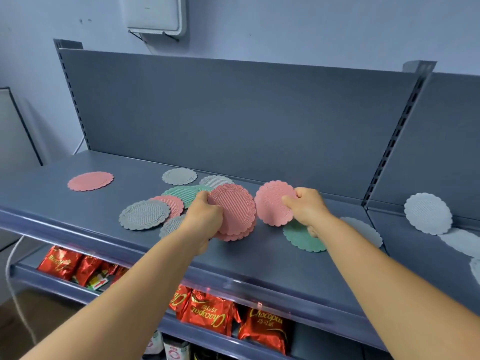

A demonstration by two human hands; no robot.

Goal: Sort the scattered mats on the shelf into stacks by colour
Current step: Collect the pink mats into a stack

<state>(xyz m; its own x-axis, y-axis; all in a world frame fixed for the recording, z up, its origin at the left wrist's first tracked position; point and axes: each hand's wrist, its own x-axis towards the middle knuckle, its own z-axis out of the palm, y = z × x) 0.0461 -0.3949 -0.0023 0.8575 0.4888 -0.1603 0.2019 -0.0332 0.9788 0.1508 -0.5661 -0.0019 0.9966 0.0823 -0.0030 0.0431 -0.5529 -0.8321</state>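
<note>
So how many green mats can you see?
3 showing. Two overlap mid-shelf behind the left hand: one green mat and a second green mat peeking out beside it. A third green mat lies under the right hand. More may hide under the others.

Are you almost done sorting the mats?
Not yet, only just begun. A pink mat lies alone at the shelf's far left, perhaps a started pile. The left hand holds a small pink bunch, and the right hand holds one more pink mat. Grey mats, green mats and another pink one lie mixed on the shelf.
</note>
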